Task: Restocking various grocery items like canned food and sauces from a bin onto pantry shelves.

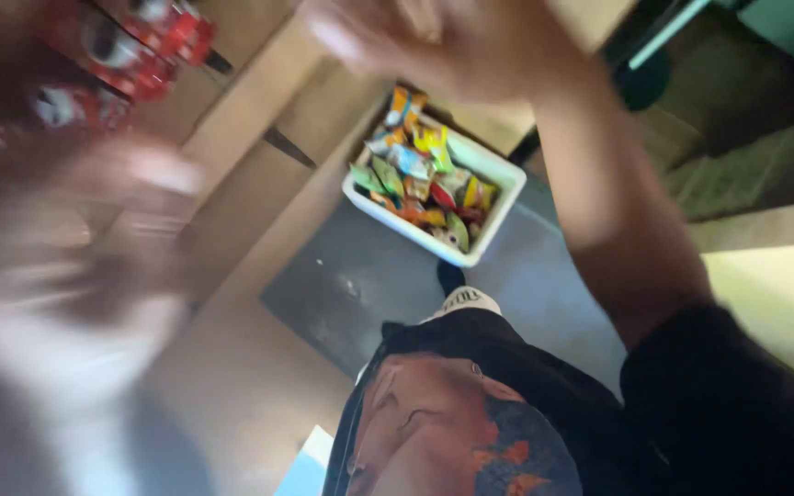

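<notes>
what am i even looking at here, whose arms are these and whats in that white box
This is one picture from a camera worn on a person's head, looking down past their own body, so you see their dark printed shirt at the bottom. There is no machine: both arms belong to that person. The right hand is raised at the top and blurred by motion; the left hand is a bigger blur on the left side. Whether either holds anything cannot be told. Below, on the grey floor, stands a white tub filled with small colourful snack packets. Red packages sit on cardboard boxes at upper left.
</notes>
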